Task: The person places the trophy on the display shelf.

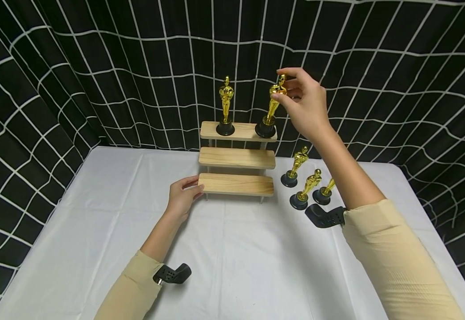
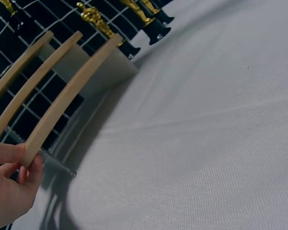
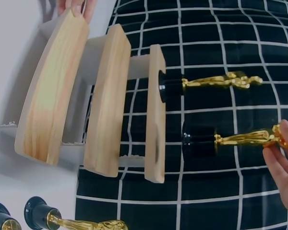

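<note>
A three-tier wooden display stand (image 1: 236, 158) stands at the back of the table. My right hand (image 1: 310, 104) pinches a golden statuette trophy (image 1: 271, 114) by its upper body, upright over the right end of the top shelf. In the right wrist view, a gap shows between this trophy's black base (image 3: 199, 139) and the top shelf (image 3: 156, 120). Another golden trophy (image 1: 226, 104) stands on that shelf's left part. Thumb and fingers of my left hand (image 1: 181, 199) grip the left end of the bottom shelf (image 1: 236, 184), as the left wrist view also shows.
Three more trophies stand on the table right of the stand: one at the back (image 1: 296, 163), one in front (image 1: 307, 189), and one (image 1: 323, 194) partly behind my right forearm. A white cloth (image 1: 232, 258) covers the table. Black curtain with white grid lines (image 1: 156, 66) hangs behind.
</note>
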The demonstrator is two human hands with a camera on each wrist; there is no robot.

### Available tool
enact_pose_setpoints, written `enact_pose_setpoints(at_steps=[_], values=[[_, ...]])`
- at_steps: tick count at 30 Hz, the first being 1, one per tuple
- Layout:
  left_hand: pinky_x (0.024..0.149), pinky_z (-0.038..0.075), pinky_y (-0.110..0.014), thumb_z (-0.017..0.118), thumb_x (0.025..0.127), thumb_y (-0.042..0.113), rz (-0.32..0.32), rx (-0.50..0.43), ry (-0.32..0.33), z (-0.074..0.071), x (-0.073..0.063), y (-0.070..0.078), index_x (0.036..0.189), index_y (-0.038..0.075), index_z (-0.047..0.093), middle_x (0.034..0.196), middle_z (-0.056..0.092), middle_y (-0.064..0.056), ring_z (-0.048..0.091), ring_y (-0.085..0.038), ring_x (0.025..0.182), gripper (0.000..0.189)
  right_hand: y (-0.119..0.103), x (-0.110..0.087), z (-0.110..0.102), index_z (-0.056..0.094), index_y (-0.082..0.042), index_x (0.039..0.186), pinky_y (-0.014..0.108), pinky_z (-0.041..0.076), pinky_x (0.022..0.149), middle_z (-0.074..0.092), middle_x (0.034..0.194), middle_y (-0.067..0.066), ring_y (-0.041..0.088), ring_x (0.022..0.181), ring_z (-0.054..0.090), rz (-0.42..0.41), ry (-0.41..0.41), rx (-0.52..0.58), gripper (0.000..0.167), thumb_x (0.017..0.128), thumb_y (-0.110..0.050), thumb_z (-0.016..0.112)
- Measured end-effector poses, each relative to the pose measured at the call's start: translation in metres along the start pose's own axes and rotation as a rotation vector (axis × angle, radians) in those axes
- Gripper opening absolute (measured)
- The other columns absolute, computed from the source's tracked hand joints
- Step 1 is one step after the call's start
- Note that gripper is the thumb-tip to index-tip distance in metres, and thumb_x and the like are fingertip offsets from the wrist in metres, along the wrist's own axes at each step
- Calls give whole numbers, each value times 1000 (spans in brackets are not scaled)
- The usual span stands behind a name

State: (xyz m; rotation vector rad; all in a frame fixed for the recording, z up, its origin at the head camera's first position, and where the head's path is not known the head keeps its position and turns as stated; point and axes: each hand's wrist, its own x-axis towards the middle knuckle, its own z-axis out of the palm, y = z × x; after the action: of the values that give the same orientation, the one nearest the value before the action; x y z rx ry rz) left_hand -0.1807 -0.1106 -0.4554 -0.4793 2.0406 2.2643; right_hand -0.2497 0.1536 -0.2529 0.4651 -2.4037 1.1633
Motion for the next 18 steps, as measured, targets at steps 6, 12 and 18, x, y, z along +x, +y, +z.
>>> enact_pose_setpoints(at_steps=[6,12,18], values=[[86,64,-15,65,97,-14,6,0,-4,0,1,-1,137,-14,59,130,55,-24,64,-18,96,41,7,6,10,61,-5,143,38,63,99,70,125,22,36,112,70,14,-15,-1,43,101,-6,72],[86,65,-15,65,97,-14,9,8,-3,0,0,0,137,-14,59,130,55,-24,64,-18,97,41,12,11,20,61,-4,142,40,63,100,70,124,23,37,111,70,22,-20,14,43,101,-4,72],[87,65,-15,65,97,-14,5,3,-2,0,0,0,137,-14,59,130,54,-25,64,-19,98,41,15,16,24,59,-3,144,43,63,103,70,126,23,37,113,70,50,-25,22,44,101,-4,71]])
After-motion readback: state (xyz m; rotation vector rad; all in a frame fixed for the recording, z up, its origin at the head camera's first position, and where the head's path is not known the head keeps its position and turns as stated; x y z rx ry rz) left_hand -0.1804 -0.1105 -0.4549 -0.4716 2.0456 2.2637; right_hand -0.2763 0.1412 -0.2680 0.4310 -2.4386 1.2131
